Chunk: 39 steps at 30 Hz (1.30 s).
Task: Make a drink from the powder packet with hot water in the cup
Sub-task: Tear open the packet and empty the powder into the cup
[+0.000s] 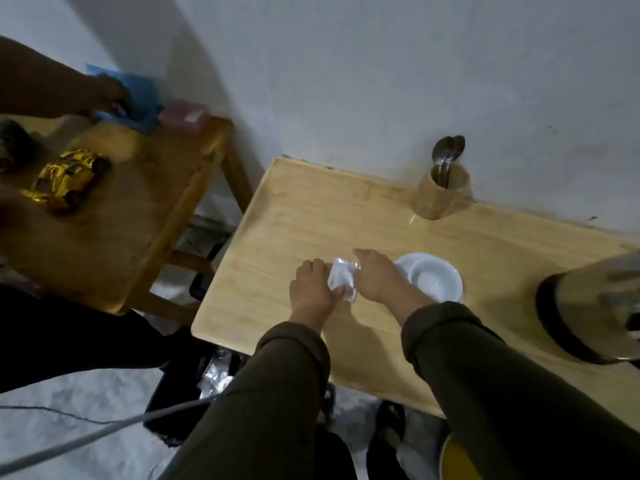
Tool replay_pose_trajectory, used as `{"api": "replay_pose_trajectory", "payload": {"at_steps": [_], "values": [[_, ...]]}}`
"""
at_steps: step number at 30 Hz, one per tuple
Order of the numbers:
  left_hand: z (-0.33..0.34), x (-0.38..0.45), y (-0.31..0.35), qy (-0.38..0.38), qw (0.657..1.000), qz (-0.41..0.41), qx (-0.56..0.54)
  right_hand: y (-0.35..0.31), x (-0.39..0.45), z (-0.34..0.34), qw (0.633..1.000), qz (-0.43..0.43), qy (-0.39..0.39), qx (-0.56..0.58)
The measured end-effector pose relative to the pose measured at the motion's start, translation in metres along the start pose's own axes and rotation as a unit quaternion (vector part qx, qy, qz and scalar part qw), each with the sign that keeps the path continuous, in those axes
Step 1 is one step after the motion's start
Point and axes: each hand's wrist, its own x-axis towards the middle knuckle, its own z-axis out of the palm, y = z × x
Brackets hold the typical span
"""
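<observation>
The head view is filled by a wooden table (346, 216) set against a pale wall (381, 64). A small white powder packet (341, 278) is held just above the tabletop between both hands: the left hand (310, 289) is closed on its near edge, and the right hand (377, 275) is pinched on its far corner. Both forearms are covered by dark olive sleeves (485, 375). Just beside the right hand, a white cup (434, 277) is seen on a white saucer (453, 289), partly hidden by the right wrist. Near the wall, a clear glass (441, 194) with two spoons (448, 150) is stood upright, well apart from the packet. A metal kettle (588, 306) is seen blurred at the right edge. To the left, a second wooden table (145, 209) carries a golden toy car (64, 180), and another person's hand (110, 97) is laid on a blue cloth (138, 98).
</observation>
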Motion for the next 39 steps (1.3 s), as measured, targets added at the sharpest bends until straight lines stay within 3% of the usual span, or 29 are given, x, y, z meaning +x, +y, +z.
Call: {"api": "replay_pose_trajectory", "payload": {"at_steps": [6, 18, 24, 27, 31, 39], "values": [[0.003, 0.011, -0.005, 0.014, 1.000, 0.002, -0.008, -0.006, 0.011, 0.013, 0.999, 0.037, -0.015, -0.015], [0.005, 0.019, -0.014, 0.013, 0.998, 0.013, -0.055, -0.005, 0.024, 0.016, 0.993, 0.085, 0.080, -0.014], [0.000, 0.024, -0.018, -0.015, 0.994, 0.028, -0.108, -0.011, 0.016, 0.010, 0.984, 0.102, 0.118, 0.088], [-0.013, 0.026, -0.009, -0.041, 0.975, 0.058, -0.212, -0.015, 0.007, -0.006, 0.974, 0.103, 0.125, 0.159], [-0.036, 0.023, 0.017, -0.063, 0.920, 0.062, -0.381, -0.014, -0.007, -0.036, 0.969, 0.075, 0.147, 0.185], [-0.067, 0.008, 0.087, -0.097, 0.907, 0.152, -0.382, 0.006, -0.049, -0.097, 0.958, 0.001, 0.222, 0.183]]}}
